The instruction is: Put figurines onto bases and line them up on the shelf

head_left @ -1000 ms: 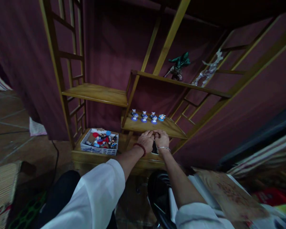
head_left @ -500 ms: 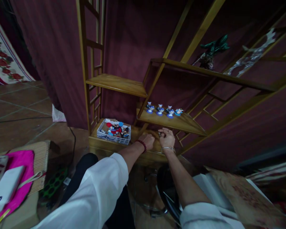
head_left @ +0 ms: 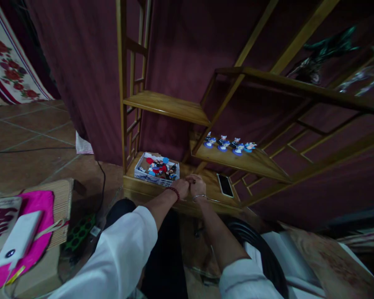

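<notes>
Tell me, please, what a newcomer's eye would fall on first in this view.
Probably the open box of jumbled red, blue and dark pieces, toward the left end of the low wooden board. Next would likely come the small figures grouped on the shelf above and farther right. The bright pink cloth at the picture's lower left, partly covered by a white device, also stands out.

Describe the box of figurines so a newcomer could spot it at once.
Find the wooden shelf unit. On its lowest board, toward the left end, sits the open box. Unlike the flat, white-edged phone farther right, it holds jumbled figurines.
</notes>
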A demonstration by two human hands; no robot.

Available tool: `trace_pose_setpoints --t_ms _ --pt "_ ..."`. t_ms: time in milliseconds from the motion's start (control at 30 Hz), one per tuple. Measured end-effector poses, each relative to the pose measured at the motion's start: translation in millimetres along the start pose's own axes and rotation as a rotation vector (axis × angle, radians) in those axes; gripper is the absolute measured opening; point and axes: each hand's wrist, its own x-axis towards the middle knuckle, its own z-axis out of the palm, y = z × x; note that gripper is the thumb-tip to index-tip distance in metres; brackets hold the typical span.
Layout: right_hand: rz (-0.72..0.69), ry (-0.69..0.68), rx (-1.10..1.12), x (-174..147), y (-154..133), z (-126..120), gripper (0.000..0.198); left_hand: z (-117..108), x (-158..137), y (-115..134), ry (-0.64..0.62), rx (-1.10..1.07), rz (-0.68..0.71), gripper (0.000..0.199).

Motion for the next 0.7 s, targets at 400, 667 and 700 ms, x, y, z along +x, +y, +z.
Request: trace_pose_setpoints --t_ms 400,667,700 --pt "0.067 -0.131 0.044 16 -22 60 0.030 15 11 -59 0.034 -0.025 -0.141 0.030" --pt "0.111 -0.246 0.036 28 -38 91 0.031 14 15 -90 0.015 -0.005 -0.225 0.030" --pt "0.110 -0.273 0.006 30 -40 94 0.032 14 15 -93 0.000 0.000 -0.249 0.030"
